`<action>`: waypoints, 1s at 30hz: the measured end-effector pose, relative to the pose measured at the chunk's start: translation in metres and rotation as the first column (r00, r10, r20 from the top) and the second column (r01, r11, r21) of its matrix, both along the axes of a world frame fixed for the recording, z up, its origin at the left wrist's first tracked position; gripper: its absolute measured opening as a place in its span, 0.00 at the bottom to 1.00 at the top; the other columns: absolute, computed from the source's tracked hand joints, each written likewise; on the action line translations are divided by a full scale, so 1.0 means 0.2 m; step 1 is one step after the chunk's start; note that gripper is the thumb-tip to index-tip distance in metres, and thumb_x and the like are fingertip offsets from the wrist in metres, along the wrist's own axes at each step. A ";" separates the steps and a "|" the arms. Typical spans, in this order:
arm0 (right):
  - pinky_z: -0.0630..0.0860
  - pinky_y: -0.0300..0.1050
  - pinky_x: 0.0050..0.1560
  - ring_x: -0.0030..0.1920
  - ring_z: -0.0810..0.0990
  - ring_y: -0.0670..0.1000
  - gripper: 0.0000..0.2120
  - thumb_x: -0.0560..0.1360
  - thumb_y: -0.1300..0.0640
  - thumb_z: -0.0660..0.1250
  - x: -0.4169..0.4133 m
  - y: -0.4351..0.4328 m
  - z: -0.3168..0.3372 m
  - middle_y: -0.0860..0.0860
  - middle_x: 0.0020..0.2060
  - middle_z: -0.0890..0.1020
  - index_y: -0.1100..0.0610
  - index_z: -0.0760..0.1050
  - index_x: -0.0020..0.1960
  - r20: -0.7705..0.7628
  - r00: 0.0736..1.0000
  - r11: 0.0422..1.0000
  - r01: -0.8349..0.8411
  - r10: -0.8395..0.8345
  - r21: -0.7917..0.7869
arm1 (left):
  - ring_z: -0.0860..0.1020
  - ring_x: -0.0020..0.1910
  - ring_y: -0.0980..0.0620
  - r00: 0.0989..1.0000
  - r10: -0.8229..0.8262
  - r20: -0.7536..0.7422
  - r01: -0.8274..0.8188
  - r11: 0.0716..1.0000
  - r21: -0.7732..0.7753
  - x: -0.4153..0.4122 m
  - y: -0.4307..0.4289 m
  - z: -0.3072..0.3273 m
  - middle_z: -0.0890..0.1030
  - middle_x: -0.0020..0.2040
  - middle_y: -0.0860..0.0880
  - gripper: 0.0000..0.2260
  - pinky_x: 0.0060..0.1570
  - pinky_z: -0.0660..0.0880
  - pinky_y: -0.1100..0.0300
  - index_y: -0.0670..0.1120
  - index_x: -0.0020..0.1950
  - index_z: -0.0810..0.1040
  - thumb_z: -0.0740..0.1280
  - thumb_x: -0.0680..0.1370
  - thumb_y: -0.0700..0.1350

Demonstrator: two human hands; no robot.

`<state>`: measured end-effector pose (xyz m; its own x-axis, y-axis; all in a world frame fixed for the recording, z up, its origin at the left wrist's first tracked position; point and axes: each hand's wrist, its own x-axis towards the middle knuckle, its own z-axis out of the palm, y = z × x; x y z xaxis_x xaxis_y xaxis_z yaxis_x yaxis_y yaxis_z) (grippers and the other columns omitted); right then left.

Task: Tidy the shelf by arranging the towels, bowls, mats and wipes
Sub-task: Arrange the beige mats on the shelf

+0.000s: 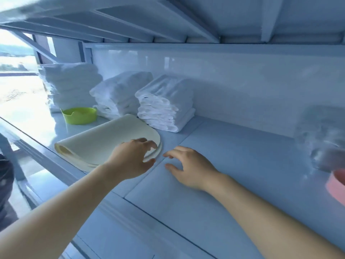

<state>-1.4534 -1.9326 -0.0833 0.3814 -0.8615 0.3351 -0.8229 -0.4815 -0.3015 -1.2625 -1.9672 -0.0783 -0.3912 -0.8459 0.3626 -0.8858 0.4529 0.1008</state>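
Note:
Folded cream mats [104, 141] lie in a stack on the white shelf [214, 161], near its front edge. My left hand [133, 157] rests on the stack's right corner, fingers curled over the rim and thumb under it. My right hand [188, 169] hovers just right of the mats with fingers spread, holding nothing. Three piles of folded white towels stand along the back: a tall pile [70, 85] at the left, a slumped pile [119, 94] in the middle, and a neat pile [166, 103] to the right. A green bowl [80, 114] sits in front of the tall pile.
A pink bowl [336, 184] shows at the right edge, with a blurred clear packet [323, 133] behind it. The upper shelf's underside [186, 19] hangs low overhead. A bright window lies beyond the shelf's left end.

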 end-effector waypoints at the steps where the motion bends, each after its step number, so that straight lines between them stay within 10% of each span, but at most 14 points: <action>1: 0.72 0.48 0.56 0.59 0.72 0.48 0.14 0.77 0.48 0.61 0.09 -0.06 0.00 0.47 0.56 0.76 0.49 0.73 0.62 0.006 1.000 1.000 -0.008 0.008 0.000 | 0.76 0.55 0.53 1.000 0.002 0.009 -0.002 1.000 -0.001 0.09 -0.05 0.00 0.76 0.57 0.58 0.16 0.45 0.70 0.59 0.57 0.62 0.71 0.63 0.75 0.56; 12: 0.73 0.51 0.57 0.61 0.72 0.50 0.15 0.76 0.49 0.62 0.93 -0.69 0.05 0.48 0.58 0.76 0.50 0.73 0.61 0.055 0.997 0.999 -0.047 0.048 -0.023 | 0.76 0.54 0.53 0.994 0.110 0.007 -0.110 0.994 -0.028 0.93 -0.59 0.08 0.76 0.57 0.58 0.15 0.38 0.67 0.60 0.58 0.61 0.73 0.64 0.75 0.55; 17: 0.73 0.50 0.57 0.59 0.73 0.48 0.13 0.76 0.50 0.62 1.08 -0.84 -0.01 0.47 0.58 0.75 0.50 0.75 0.60 0.101 0.994 0.999 -0.034 0.032 0.011 | 0.76 0.55 0.51 0.993 0.102 -0.051 -0.102 0.995 0.008 1.14 -0.84 0.04 0.78 0.56 0.55 0.13 0.50 0.75 0.55 0.55 0.58 0.76 0.64 0.75 0.55; 30: 0.71 0.46 0.59 0.58 0.73 0.46 0.15 0.75 0.50 0.63 0.92 -0.97 -0.03 0.45 0.57 0.73 0.48 0.74 0.61 0.065 0.987 0.988 0.143 -0.146 0.050 | 0.77 0.52 0.51 0.989 -0.001 -0.149 0.045 0.956 0.290 0.91 -1.02 0.01 0.78 0.56 0.54 0.17 0.47 0.71 0.59 0.54 0.61 0.73 0.61 0.75 0.60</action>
